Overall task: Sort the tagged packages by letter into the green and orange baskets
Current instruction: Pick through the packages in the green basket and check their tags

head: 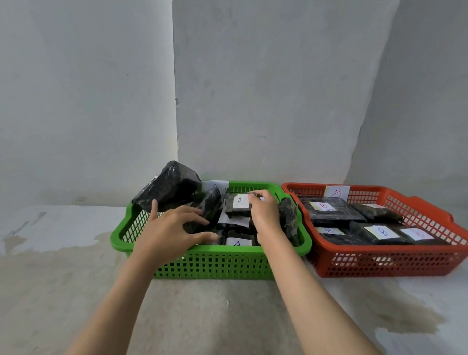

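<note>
Near the front edge of the floor area, both forearms reach forward into the green basket [214, 264]. Left hand [170, 231] lies spread over black wrapped packages, its fingers [199, 238] apart and pressing on them, thumb against a large tilted package [169, 188] at the basket's far left corner. Right hand [263, 213] pinches a package tagged A [238, 208], fingers clamped on its right edge. Another A package [237, 242] lies by the near wall. Beside it to the right, the orange basket [383, 265] holds packages tagged B [330, 210], flat, with a B label [336, 193] on its far wall.
</note>
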